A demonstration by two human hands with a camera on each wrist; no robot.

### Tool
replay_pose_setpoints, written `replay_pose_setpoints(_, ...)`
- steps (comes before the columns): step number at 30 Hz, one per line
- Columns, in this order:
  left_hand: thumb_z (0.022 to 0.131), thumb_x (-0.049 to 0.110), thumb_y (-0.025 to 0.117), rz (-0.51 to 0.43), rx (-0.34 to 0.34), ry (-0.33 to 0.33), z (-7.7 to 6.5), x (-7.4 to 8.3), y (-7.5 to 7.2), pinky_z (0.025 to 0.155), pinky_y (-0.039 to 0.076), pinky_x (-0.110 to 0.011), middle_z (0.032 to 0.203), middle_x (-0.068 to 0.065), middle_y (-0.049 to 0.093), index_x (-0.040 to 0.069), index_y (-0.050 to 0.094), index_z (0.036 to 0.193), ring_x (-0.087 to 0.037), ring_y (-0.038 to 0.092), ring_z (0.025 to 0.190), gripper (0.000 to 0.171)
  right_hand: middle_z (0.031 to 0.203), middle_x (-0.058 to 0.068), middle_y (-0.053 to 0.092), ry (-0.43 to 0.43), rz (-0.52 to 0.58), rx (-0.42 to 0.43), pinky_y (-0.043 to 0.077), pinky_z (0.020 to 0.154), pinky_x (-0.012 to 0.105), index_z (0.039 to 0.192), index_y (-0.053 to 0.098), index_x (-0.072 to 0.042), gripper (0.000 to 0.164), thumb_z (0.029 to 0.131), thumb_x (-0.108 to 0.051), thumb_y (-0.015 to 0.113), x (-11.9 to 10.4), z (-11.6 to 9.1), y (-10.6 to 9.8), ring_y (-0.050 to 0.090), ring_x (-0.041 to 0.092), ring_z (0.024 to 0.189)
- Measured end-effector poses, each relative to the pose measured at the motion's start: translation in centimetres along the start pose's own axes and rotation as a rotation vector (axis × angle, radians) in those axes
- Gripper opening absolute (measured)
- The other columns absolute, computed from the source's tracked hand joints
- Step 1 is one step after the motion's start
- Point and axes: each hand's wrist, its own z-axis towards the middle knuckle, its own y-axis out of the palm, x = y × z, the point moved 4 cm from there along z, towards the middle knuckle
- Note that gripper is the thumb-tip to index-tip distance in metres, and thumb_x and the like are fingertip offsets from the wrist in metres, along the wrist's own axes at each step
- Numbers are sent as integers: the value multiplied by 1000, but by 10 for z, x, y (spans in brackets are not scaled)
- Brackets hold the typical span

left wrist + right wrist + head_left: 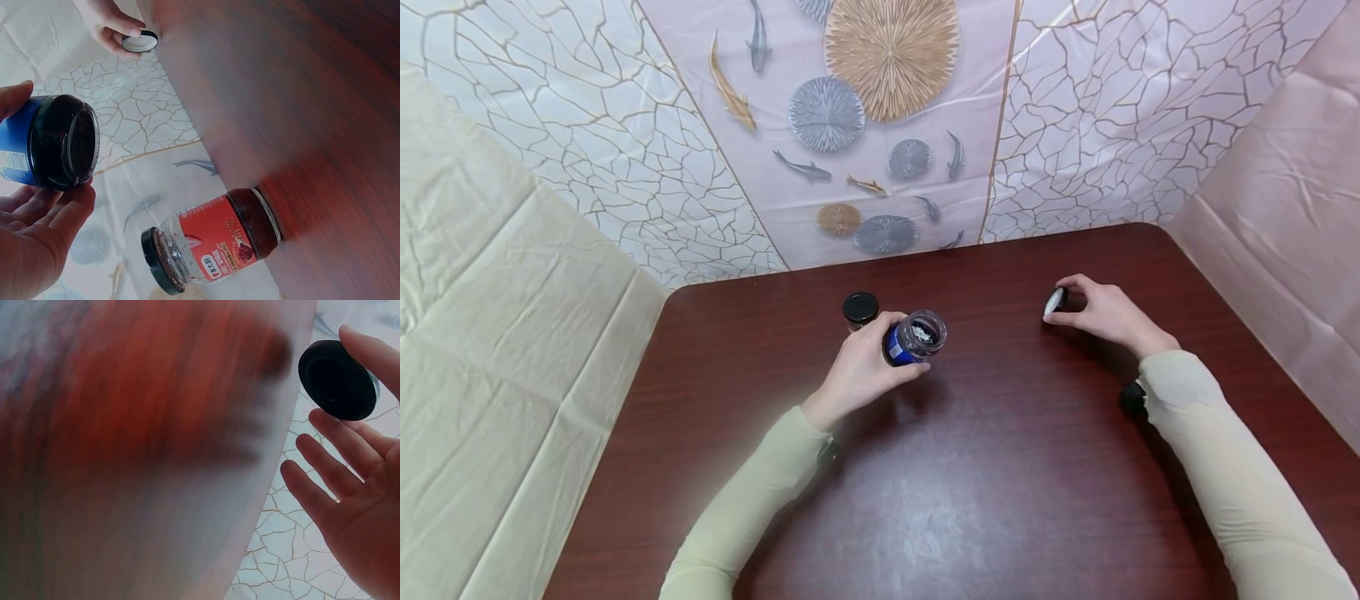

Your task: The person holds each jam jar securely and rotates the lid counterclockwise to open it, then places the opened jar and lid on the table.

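Note:
My left hand (867, 364) grips a lidless glass jar (898, 345) with a blue label, tilted above the table. Dark contents with white bits show through its mouth; in the left wrist view its dark glass base (80, 142) faces the camera. Over at the right, my right hand (1112, 315) pinches a round lid (1055, 302) on edge between thumb and fingers. The lid is white inside, and its black outer face (337, 381) fills the right wrist view's upper right. Beside the left hand stands a second jar (219, 240) with a red label and its black lid (861, 307) on.
The dark red wooden table (985, 467) has a glossy surface. Patterned sheeting (887, 192) hangs along its back edge, with a cream cloth (512, 333) on the left and a pinkish cloth (1292, 250) on the right.

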Motion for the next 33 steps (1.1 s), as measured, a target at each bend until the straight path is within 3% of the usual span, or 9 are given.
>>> replay_pose_setpoints(21,67,45,79,-23,7,-9,0,0,-3,76,47,-27,105,5,59,19,51,116,-9,57,87,62,124,22,52,25,0,-12,33,94,50,127,46,-9,75,74,-55,70,10,-2,-4,48,35,114)
replay_pose_setpoints(33,67,45,79,-30,16,-8,0,-1,-5,76,47,-27,104,6,59,19,52,116,-9,57,87,62,119,23,54,39,-57,-29,35,90,51,125,49,-5,78,71,-57,71,14,-1,-4,47,36,110)
